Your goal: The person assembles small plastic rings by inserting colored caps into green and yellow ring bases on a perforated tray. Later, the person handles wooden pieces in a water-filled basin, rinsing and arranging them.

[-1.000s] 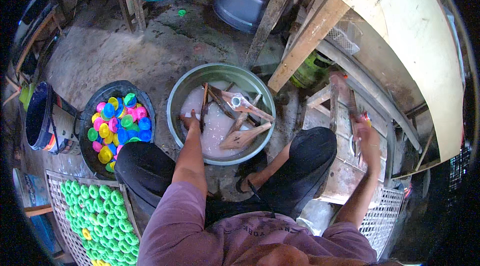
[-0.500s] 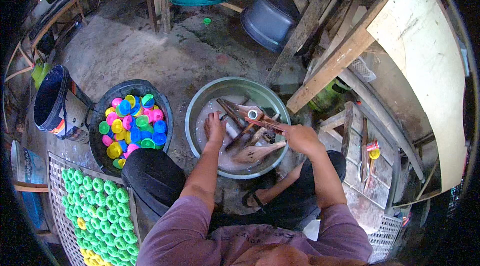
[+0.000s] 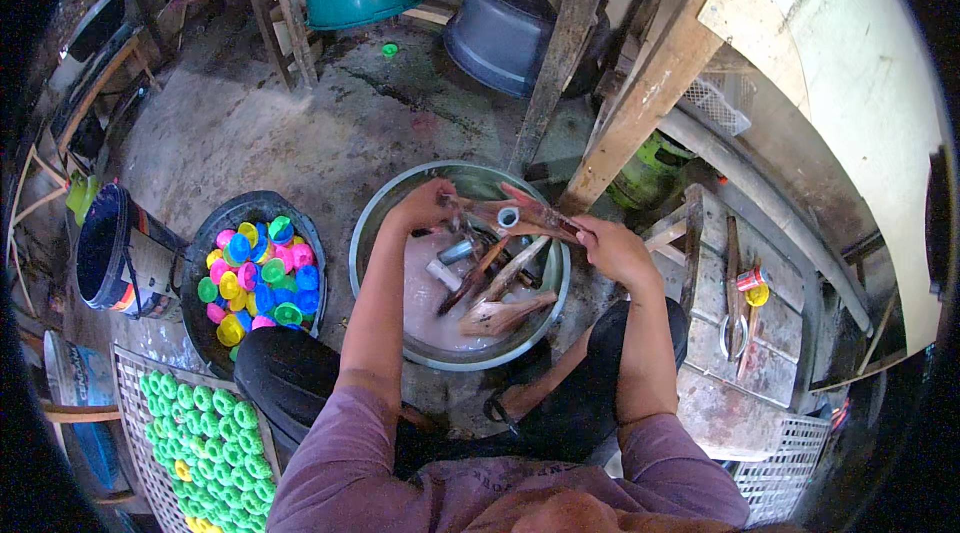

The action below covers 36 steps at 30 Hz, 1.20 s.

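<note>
A round grey-green basin (image 3: 362, 268) of murky, sudsy water stands on the floor between my knees. Inside lie several wet wooden pieces (image 3: 505, 318) and a short white and grey pipe piece (image 3: 445, 273), partly under water. My right hand (image 3: 618, 251) is closed around the right end of a reddish-brown wooden piece (image 3: 540, 210), raised over the basin's right side. A light pipe ring (image 3: 508, 218) shows along it. At the basin's far left, my left hand (image 3: 430, 203) has its fingers curled on the wood's other end, with water dripping beneath; its fingertips are partly hidden.
Left of the basin, a dark tub (image 3: 200, 318) holds colourful plastic cups, beside a dark bucket (image 3: 105, 248). Green ring-shaped pieces (image 3: 205, 433) cover a woven rack. A wooden post (image 3: 640, 93) leans in at right, above a low wooden bench (image 3: 715, 283).
My left hand has moved up from the basin's left middle to its far side, onto the wooden piece's end. The right hand still grips the other end. The view has shifted slightly.
</note>
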### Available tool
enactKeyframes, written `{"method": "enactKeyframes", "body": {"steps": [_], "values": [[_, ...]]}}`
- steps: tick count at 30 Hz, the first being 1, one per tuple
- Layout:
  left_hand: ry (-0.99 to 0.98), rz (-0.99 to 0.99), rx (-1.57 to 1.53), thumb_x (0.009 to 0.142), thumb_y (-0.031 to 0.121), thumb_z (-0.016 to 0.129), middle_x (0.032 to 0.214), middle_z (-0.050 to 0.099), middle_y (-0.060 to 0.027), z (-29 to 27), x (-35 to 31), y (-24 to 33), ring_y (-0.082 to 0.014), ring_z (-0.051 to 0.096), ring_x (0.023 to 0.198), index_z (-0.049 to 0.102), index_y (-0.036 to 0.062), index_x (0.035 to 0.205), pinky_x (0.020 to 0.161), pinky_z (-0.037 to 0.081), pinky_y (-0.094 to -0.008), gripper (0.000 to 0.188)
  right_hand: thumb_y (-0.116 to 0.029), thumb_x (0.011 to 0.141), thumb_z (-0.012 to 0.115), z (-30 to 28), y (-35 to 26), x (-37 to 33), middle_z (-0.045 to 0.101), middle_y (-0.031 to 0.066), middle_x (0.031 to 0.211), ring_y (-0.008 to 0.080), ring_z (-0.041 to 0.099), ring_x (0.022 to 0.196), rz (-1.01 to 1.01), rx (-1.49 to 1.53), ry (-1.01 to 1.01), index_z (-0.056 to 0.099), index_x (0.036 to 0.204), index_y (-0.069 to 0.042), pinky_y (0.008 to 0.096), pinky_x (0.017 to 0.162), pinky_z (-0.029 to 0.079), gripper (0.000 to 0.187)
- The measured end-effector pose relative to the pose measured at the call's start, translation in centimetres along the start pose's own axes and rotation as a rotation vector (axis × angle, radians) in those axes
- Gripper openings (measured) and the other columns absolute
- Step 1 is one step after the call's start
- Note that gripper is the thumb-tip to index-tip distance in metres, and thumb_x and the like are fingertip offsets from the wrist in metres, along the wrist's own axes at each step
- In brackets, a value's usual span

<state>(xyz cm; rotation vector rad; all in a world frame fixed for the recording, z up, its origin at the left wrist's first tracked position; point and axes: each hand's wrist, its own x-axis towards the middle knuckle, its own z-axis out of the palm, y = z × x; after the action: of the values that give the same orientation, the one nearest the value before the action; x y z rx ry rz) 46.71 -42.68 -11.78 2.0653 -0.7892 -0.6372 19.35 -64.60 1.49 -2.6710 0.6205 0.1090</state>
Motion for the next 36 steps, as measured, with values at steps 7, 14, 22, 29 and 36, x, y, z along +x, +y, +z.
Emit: {"method": "enactKeyframes", "body": {"steps": [7,14,22,29,36], "values": [[0.095,-0.055,-0.105,0.080,0.047,0.066,0.096,0.066,-0.0227,5.3,5.8,6.2,-0.0365,0.064,0.093,0.059,0.0009,0.115,0.080,0.049,-0.0418,0.058,-0.027,0.092,0.048,-0.7,1.9,-0.4,0.065,0.0152,0.105,0.0360,0.062,0.097,0.018,-0.066,-0.095,0.062,0.116,-0.024,0.0472,0.081,0.049,0.028],[0.156,0.177,0.283,0.082,0.034,0.065,0.101,0.065,-0.0233,9.9,8.6,6.2,-0.0385,0.063,0.095,0.058,0.0033,0.118,0.082,0.049,-0.0434,0.048,-0.028,0.091,0.050,0.0,2.0,-0.3,0.066,0.0114,0.102,0.0335,0.061,0.099,0.037,-0.161,-0.266,0.064,0.111,-0.024,0.0448,0.081,0.048,0.025],[-0.243,0.024,0.686,0.090,0.041,0.053,0.104,0.063,-0.0239,4.8,-0.8,-11.8,-0.0395,0.062,0.090,0.065,0.0030,0.106,0.078,0.049,-0.0479,0.042,-0.025,0.087,0.052,2.2,0.7,0.5,0.067,0.0125,0.102,0.0332,0.063,0.096,-0.077,-0.221,-0.382,0.066,0.106,-0.019,0.0454,0.079,0.050,0.025],[-0.130,-0.756,-0.293,0.077,0.055,0.067,0.138,0.043,-0.0236,13.2,-2.5,-13.3,-0.0350,0.044,0.126,0.021,-0.0049,0.144,0.100,0.040,-0.0451,0.101,-0.024,0.086,0.052,7.2,-2.6,0.6,0.067,0.0141,0.102,0.0335,0.064,0.096,-0.128,-0.394,-0.497,0.067,0.108,-0.020,0.0463,0.083,0.050,0.026],[0.351,-0.501,-1.118,0.088,0.030,0.060,0.103,0.064,-0.0154,11.6,-0.9,-21.9,-0.0287,0.065,0.083,0.055,-0.0014,0.117,0.068,0.055,-0.0412,0.043,-0.016,0.083,0.049,10.8,-5.7,-0.8,0.068,0.0176,0.099,0.0337,0.067,0.091,-0.261,-0.266,-0.372,0.069,0.096,-0.005,0.0456,0.077,0.053,0.026]]}}
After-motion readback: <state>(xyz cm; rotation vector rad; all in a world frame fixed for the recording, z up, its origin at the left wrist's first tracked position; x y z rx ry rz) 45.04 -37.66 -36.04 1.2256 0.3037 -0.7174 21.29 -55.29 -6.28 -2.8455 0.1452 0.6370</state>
